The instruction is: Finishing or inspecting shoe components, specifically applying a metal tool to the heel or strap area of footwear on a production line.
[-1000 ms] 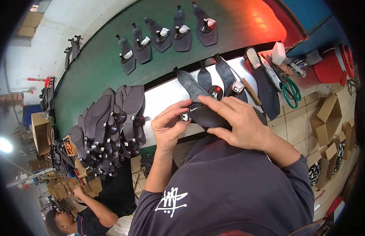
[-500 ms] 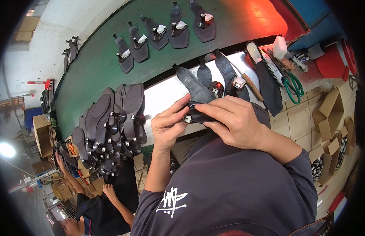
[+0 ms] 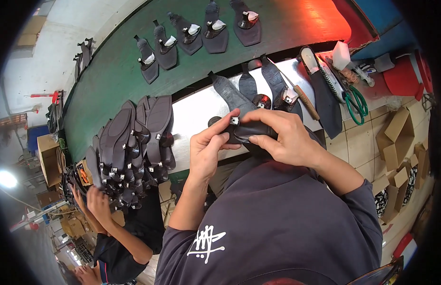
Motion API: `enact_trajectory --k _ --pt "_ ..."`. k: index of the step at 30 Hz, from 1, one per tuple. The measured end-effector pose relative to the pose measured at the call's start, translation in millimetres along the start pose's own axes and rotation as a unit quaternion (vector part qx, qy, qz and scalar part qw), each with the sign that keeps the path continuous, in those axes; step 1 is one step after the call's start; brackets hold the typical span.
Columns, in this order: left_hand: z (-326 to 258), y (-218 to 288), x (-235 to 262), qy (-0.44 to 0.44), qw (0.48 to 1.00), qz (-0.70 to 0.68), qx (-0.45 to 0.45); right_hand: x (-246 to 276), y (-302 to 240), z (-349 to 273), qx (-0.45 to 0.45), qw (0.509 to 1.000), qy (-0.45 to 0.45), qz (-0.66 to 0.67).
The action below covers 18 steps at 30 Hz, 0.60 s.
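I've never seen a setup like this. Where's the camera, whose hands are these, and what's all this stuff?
There's no machine here, just a person's bare left hand and right hand. The picture comes from a wide fisheye camera worn on the head, looking down, so straight edges bend. Both hands hold a dark, smooth shoe piece. Ahead is a long green tabletop with five dark, heeled sole pieces in a row; a heap of dark soles sits to the left. On the shiny silver strip nearer the body lie more sole pieces and a wooden-handled tool. Another person's bare arm shows at lower left.
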<state>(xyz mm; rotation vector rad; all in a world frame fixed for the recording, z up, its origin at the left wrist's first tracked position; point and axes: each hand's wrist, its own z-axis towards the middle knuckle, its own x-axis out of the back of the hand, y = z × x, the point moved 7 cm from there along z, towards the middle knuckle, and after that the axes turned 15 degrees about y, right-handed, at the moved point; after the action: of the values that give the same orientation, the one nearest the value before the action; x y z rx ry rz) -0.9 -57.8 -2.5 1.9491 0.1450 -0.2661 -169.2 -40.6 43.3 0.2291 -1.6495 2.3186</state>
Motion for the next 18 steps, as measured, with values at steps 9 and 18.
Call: enact_trajectory --k 9,18 --pt "-5 1 -9 0.010 0.999 0.032 -0.014 -2 -3 1 0.044 0.997 -0.022 -0.063" --pt "2 0 -2 0.033 0.999 0.023 -0.015 -4 -2 5 0.058 0.991 -0.117 -0.038"
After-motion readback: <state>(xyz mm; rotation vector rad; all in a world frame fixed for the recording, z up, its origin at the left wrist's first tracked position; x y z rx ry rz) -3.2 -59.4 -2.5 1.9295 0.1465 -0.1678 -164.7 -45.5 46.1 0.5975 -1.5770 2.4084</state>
